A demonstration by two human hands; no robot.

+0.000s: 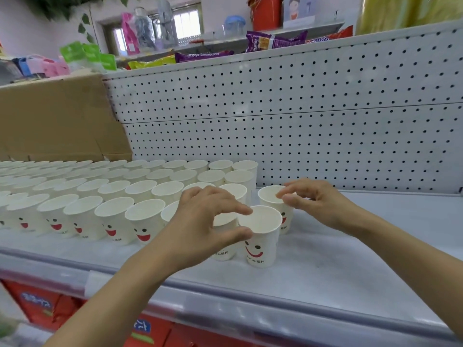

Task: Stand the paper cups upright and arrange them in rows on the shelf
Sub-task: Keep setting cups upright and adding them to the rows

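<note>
Several rows of upright white paper cups (pixel 112 216) with red smiley faces fill the left half of the white shelf (pixel 350 259). My left hand (pixel 203 221) pinches the rim of the front cup (pixel 261 244) between forefinger and thumb at the right end of the front row. My right hand (pixel 318 201) pinches the rim of a second cup (pixel 271 196) standing just behind it, beside the second row's end. Both cups stand upright on the shelf. My left hand partly hides another cup (pixel 224 246) to the left of the front one.
A white pegboard back panel (pixel 300 121) rises behind the shelf. A cardboard box (pixel 55 121) stands at the back left. Snack bags (pixel 273 41) lie on the ledge above. The shelf's right part is bare. Red packages (pixel 50 306) sit below the front edge.
</note>
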